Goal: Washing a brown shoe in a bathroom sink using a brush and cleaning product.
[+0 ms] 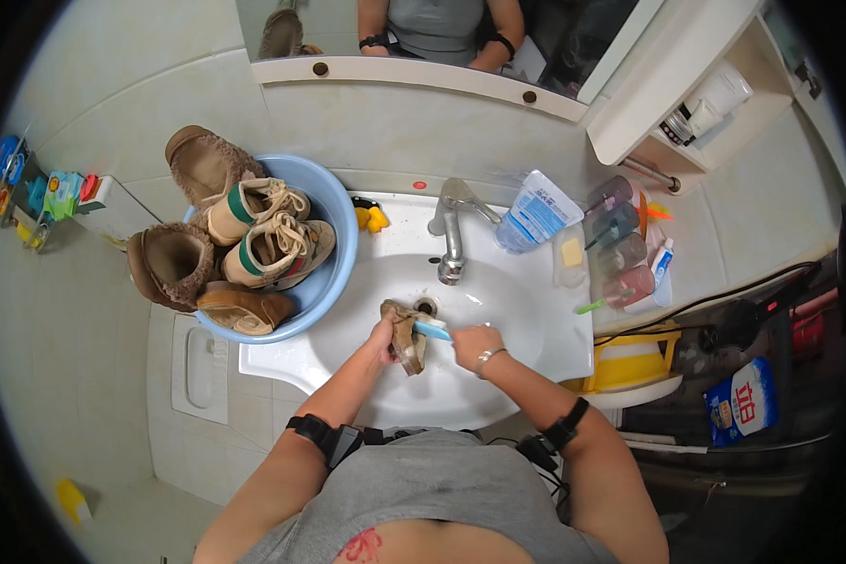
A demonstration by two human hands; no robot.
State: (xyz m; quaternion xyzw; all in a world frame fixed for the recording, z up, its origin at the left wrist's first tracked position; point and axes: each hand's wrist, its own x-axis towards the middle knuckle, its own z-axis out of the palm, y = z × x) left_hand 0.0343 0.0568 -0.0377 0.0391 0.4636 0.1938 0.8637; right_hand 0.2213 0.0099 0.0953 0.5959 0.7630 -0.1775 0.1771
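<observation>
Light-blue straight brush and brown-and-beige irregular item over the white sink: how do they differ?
The light-blue straight brush is slimmer; the brown-and-beige irregular item is broader. The brush is in the right hand, the item in the left hand. Both are over the white sink.

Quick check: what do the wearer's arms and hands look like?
Left hand and right hand are gloveless, forearms sleeveless. A silver bracelet circles the right wrist. Each arm wears a black strap; the left one carries a dark box. The top is grey.
</observation>
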